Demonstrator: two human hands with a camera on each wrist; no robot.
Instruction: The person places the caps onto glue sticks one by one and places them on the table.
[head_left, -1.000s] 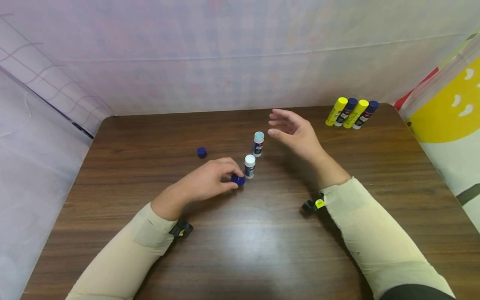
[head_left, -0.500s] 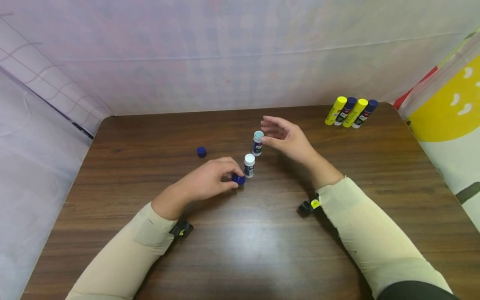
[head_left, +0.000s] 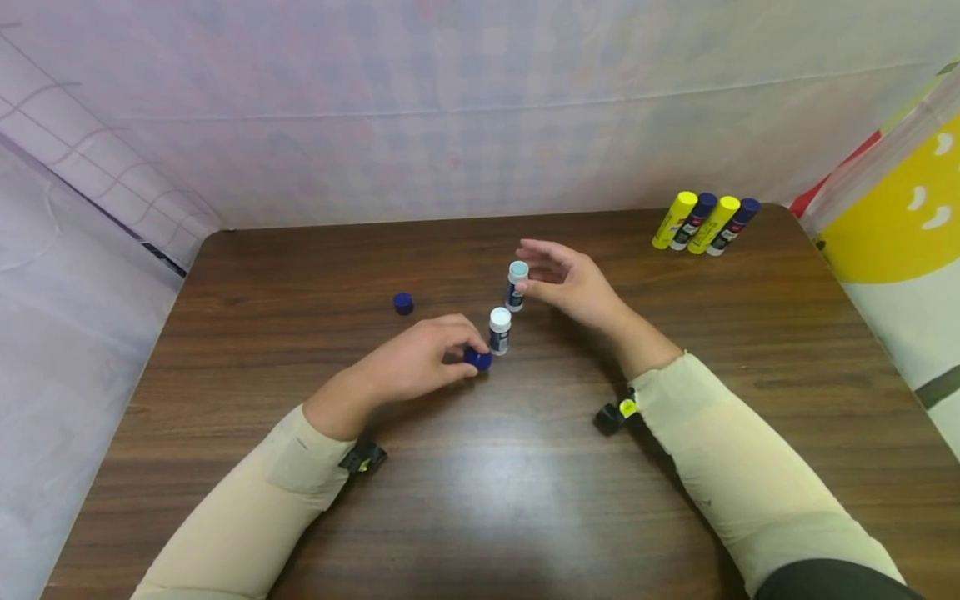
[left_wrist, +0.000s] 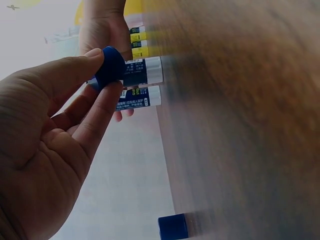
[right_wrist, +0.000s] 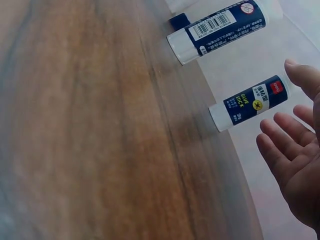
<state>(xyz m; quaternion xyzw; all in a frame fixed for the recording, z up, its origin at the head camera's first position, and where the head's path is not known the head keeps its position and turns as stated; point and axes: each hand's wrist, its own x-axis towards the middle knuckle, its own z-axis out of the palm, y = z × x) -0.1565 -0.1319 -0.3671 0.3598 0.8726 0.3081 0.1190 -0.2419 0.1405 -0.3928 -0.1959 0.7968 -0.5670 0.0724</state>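
My left hand (head_left: 423,357) pinches a dark blue cap (head_left: 478,359) between thumb and fingertips, just left of the nearer glue stick (head_left: 500,337). That stick stands upright, uncapped, with a white top. Slightly behind it stands another uncapped glue stick (head_left: 516,296), its top showing pale blue-green. My right hand (head_left: 573,283) is at this farther stick's right, thumb close to its upper end and fingers spread loosely behind. Whether the thumb touches the stick cannot be told. In the right wrist view, the farther glue stick (right_wrist: 252,102) sits between the table and my thumb.
A second blue cap (head_left: 402,303) rests on the brown wooden table (head_left: 300,275), left of the glue sticks. Several capped glue sticks, yellow (head_left: 675,221) and blue (head_left: 735,227), stand in a row at the back right. A pale cloth (head_left: 450,108) hangs behind the table.
My right hand has moved left and toward me, coming up to the farther glue stick. The left hand stays in place with its blue cap.
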